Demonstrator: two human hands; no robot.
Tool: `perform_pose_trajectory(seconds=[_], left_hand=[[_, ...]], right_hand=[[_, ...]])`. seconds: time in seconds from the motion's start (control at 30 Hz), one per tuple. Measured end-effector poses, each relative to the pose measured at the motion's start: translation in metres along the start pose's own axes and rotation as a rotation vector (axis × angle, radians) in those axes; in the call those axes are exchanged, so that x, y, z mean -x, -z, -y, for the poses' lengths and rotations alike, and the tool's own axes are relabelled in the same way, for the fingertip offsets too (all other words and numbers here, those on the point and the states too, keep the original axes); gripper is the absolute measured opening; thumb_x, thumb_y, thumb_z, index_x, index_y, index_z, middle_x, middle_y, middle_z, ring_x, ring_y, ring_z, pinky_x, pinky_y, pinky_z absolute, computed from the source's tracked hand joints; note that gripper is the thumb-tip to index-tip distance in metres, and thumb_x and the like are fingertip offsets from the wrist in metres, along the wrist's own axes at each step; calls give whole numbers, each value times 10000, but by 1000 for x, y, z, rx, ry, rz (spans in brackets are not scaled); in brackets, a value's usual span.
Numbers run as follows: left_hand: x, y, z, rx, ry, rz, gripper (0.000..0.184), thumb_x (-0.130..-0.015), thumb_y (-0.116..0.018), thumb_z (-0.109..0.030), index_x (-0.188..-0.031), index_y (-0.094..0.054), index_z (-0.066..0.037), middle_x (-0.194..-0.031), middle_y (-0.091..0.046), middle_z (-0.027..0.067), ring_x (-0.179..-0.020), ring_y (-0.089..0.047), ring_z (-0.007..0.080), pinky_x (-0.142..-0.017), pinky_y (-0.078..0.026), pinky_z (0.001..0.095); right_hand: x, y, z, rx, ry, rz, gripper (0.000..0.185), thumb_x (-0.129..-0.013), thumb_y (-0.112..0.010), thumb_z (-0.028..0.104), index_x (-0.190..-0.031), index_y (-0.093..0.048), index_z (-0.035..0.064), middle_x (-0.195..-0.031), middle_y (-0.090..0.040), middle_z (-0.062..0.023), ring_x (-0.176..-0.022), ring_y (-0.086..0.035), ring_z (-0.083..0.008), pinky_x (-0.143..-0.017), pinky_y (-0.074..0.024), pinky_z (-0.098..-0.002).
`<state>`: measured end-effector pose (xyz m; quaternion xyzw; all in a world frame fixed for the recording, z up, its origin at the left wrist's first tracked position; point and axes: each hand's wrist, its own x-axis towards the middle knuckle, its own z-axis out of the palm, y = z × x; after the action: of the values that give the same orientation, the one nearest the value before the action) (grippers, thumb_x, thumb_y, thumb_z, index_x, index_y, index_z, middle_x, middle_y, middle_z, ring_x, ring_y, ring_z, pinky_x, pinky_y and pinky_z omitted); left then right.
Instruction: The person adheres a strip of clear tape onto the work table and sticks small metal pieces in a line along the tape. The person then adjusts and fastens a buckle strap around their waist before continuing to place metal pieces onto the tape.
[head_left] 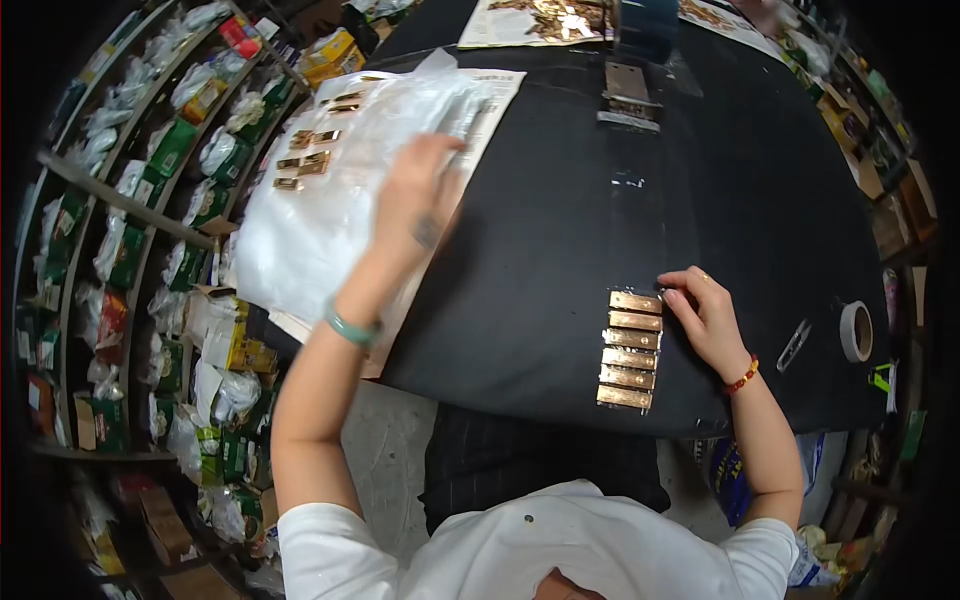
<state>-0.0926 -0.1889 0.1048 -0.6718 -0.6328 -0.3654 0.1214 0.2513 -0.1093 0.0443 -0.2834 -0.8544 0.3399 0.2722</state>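
Note:
Several flat gold-coloured metal pieces (632, 338) lie in a column on the black tabletop, on what looks like a strip of clear tape (630, 215). My right hand (702, 318) is beside the top piece, its thumb and index tips close together at the strip's edge. Whether anything is pinched there is too small to see. My left hand (418, 200), smeared by motion, is over the right side of a white plastic sheet (300, 235). Small gold metal clips (313, 162) lie in groups on that sheet, left of the hand. Whatever the left fingers hold does not show.
A metal holder (628, 85) stands at the strip's far end. Papers with loose gold pieces (560, 18) lie at the back. Near the right edge are a white tape roll (856, 332) and a small cutter (794, 345). Packed shelves (130, 200) flank the table (520, 300).

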Motion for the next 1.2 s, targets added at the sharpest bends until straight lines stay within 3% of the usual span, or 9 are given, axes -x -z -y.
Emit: perform_pose_trajectory(seconds=[0.17,0.27,0.47,0.63,0.77,0.93,1.1,1.2], left_hand=[[0,69,132,-390,191,2,303,-809,-531,-33,-1108,-580,-46,-1059,-632,142,-925,-602,295,-829,-482,369],[26,73,181,-358,110,86,341,-811,-551,-23,-1150,-566,-48,-1066,-606,141,-895,-599,303,-839,-482,357],[20,84,165,-445,176,161,334,-814,-582,-30,-1147,-559,-45,-1069,-570,129,-887,-578,302,-830,-479,346],[5,104,171,-148,142,373,279,-824,-579,23,-1098,-531,0,-1061,-517,118,-819,-542,261,-757,-464,303],[16,99,178,-296,137,322,259,-848,-619,-106,-1090,-542,-53,-1046,-548,112,-910,-546,266,-796,-472,340],[30,85,186,-459,-96,90,252,-858,-625,-137,-1080,-534,-61,-1035,-547,107,-858,-563,261,-768,-478,324],[38,80,182,-506,-67,6,276,-853,-622,-91,-1108,-532,-39,-1042,-555,128,-863,-567,274,-769,-472,317],[47,83,182,-528,-86,-13,306,-857,-614,-89,-1142,-514,-42,-1042,-552,123,-856,-561,269,-773,-470,316]], right_hand=[[3,1,3,-5,-49,-24,158,-858,-556,26,-984,-637,-23,-777,-539,-33,-630,-447,-109,-578,-372,-222],[-1,1,4,-24,-77,-28,158,-855,-557,25,-982,-637,-24,-776,-536,-29,-633,-445,-106,-578,-372,-220],[-20,7,18,-6,-49,26,158,-851,-555,22,-979,-637,-23,-776,-532,-26,-631,-443,-102,-580,-371,-216],[-35,7,15,-29,-4,31,154,-853,-552,22,-973,-637,-23,-782,-534,-24,-629,-443,-98,-578,-368,-213],[-33,-2,12,-87,-31,36,152,-857,-546,21,-971,-638,-21,-790,-544,-23,-629,-446,-96,-573,-366,-212],[-28,-2,9,-133,-60,34,147,-859,-544,21,-962,-642,-16,-792,-551,-21,-629,-446,-96,-575,-366,-213],[-45,8,25,-72,-2,75,148,-857,-544,19,-967,-640,-6,-793,-555,-21,-638,-456,-100,-583,-369,-216],[-87,2,50,-53,156,67,154,-855,-544,16,-977,-636,3,-801,-561,-23,-653,-468,-104,-591,-372,-217]])
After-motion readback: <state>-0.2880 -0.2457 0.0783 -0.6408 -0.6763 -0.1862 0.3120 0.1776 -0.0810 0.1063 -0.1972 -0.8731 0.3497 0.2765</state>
